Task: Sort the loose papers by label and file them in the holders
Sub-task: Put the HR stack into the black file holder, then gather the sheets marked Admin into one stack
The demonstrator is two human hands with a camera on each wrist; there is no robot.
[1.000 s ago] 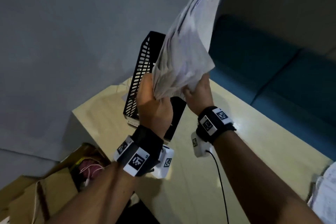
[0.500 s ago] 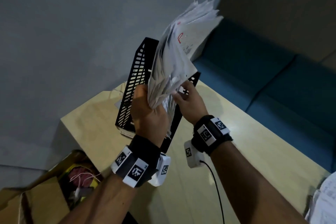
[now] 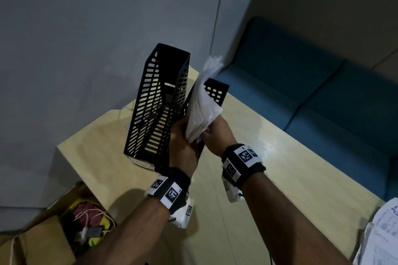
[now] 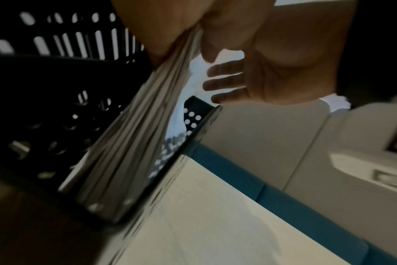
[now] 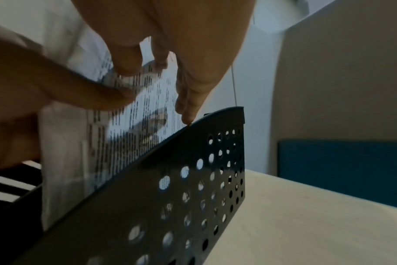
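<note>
A thick stack of white printed papers (image 3: 202, 112) stands with its lower end inside the black holder with round holes (image 3: 216, 92). My left hand (image 3: 183, 143) grips the near edge of the stack (image 4: 129, 143) between thumb and fingers. On the other side, my right hand (image 3: 217, 133) lays its straight fingers (image 4: 224, 80) against the printed face (image 5: 134, 125). One fingertip (image 5: 188, 120) touches the rim of that holder (image 5: 170, 206). A taller black holder with slots (image 3: 159, 101) stands just left of it. The stack's bottom edge is hidden inside the holder.
Both holders stand at the far corner of a pale wooden table (image 3: 290, 178) against a grey wall. Another pile of papers (image 3: 383, 232) lies at the table's right edge. An open cardboard box (image 3: 86, 221) with cables sits below left. A blue sofa (image 3: 323, 97) runs along the right.
Both hands have come down with the stack, which was raised high above the holders. Its lower end now sits in the round-hole holder.
</note>
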